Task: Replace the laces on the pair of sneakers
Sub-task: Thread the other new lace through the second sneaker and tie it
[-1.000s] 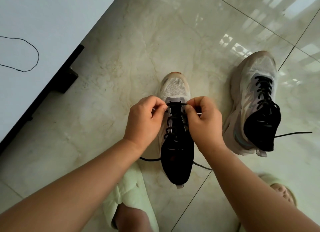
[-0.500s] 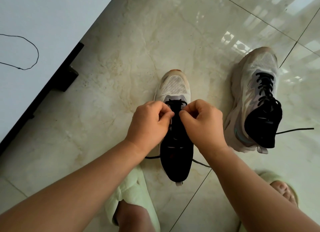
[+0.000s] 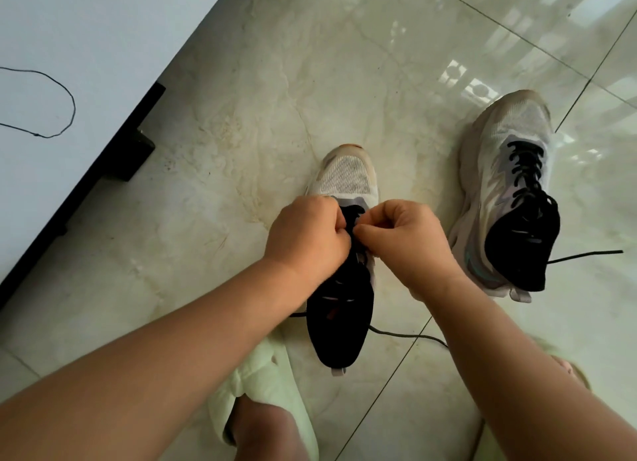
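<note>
Your left hand (image 3: 306,240) and right hand (image 3: 406,243) pinch the black lace (image 3: 351,215) on the near sneaker (image 3: 341,181) — half threaded, I judge — while the far sneaker (image 3: 510,171) looks laced.

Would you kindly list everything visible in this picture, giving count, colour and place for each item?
White mesh sneaker with black lining: one, floor centre, under both hands.
Matching white sneaker, black-laced: one, floor right, lace end trailing rightwards.
Black lace on centre sneaker: one, loose ends on floor at either side of the heel.
Thin black cord: one, looped on the white surface.
White table-like surface, dark base: one, upper left.
Pale green slippers: two, bottom edge, on the person's feet.
Glossy marble tile floor: beige, throughout.
Left hand: pinching at the centre sneaker's lacing.
Right hand: likewise.
</note>
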Available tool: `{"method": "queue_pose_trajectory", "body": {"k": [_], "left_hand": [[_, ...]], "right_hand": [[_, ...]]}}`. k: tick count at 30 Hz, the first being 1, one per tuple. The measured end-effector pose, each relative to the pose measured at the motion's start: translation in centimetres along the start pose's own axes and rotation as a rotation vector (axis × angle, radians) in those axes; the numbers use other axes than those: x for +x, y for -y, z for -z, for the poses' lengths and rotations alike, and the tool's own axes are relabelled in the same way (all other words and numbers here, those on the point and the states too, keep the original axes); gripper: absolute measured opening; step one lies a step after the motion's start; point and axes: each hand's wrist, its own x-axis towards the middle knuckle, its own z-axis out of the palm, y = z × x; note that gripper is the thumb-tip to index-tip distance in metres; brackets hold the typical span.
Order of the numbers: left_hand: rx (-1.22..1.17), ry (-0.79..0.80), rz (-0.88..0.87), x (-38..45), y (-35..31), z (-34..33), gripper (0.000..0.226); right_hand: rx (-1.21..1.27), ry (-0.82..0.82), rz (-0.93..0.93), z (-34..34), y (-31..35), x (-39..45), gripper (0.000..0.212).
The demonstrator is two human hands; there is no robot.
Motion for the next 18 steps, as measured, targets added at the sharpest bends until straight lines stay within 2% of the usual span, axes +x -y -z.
{"method": "queue_pose_trajectory", "body": {"k": [2, 8, 13, 18], "left_hand": [[-0.025, -0.031, -0.052, -0.2, 0.6, -0.4, 0.003], [-0.358, -0.107, -0.053, -1.0, 2.0, -0.8, 0.008], [-0.405, -0.193, -0.005, -1.1, 2.4, -1.0, 0.012], [-0.508, -0.259, 0.085, -1.2, 3.0, -1.5, 0.009]], "right_hand": [[-0.071, -0.025, 0.018, -0.4, 0.2, -0.1, 0.006], [-0.201, -0.083, 0.074, -1.7, 0.6, 0.0, 0.012], [-0.018, -0.269, 0.008, -1.4, -0.3, 0.0, 0.019], [0.038, -0.318, -0.002, -1.6, -1.1, -0.2, 0.015]]}}
